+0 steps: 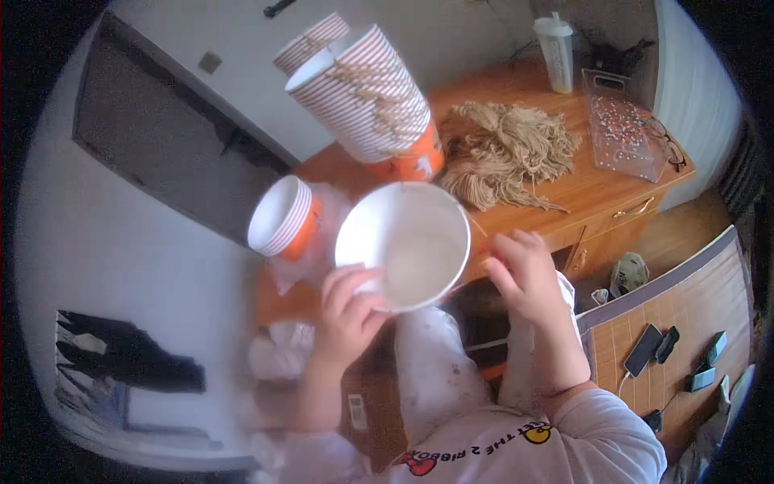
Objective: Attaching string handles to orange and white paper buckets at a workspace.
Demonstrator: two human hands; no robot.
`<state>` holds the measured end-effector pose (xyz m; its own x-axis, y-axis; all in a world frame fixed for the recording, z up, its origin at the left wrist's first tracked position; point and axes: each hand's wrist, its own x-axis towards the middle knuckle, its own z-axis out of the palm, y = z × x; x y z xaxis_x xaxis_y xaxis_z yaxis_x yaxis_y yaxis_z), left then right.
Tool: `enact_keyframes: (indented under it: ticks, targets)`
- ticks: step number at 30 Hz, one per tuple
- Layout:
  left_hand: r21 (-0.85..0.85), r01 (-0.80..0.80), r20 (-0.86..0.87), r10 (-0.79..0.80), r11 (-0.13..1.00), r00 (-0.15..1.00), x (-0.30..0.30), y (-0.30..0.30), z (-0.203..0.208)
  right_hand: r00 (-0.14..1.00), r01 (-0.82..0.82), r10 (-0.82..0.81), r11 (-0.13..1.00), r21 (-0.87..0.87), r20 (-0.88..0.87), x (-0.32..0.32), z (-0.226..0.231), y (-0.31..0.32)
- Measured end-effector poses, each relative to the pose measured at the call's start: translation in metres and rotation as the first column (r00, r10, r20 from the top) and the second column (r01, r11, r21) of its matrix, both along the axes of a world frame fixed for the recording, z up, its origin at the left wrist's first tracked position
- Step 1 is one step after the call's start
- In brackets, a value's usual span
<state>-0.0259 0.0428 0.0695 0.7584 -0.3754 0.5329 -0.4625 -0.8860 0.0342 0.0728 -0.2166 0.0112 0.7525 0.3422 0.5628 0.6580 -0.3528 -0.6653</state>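
Observation:
A large white paper cup (369,216) is tipped so its open mouth faces me, showing a plain inside. My left hand (351,306) is shut on its lower left rim, the thumb overlapping the edge. To the right of the cup, my right hand (524,270) is raised with fingers bent and thumb apart; no held thing is visible, and it looks clear of the rim. Just beyond stands a tall stack of paper cups (363,105), orange at the base, with tan strands draped over its side. A shorter cup stack (282,218) sits in clear plastic to the left.
A heap of tan yarn (516,149) lies on the wooden desk (556,222). Farther right are a lidded tumbler (556,52), a clear tray with small beads (621,129) and eyeglasses (673,149). A phone (643,351) rests on the mat at right.

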Motion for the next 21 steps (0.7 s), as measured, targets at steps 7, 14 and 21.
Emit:
enact_keyframes:
  ticks: [7,14,21]
  targets:
    - [0.257,0.304,-0.297,-0.224,0.917,0.928,-0.039,-0.016,0.059,0.806,-0.288,0.473,0.838,0.464,-0.355,0.010,-0.038,0.013]
    - [0.423,0.466,-0.578,-0.165,0.777,0.799,-0.019,-0.031,0.117,0.503,-0.293,0.806,0.499,0.816,-0.312,0.021,-0.063,0.027]
    - [0.600,0.240,-0.137,-0.198,0.763,0.971,0.039,-0.055,0.220,0.986,-0.063,-0.036,0.826,0.560,0.165,0.040,-0.091,0.008]
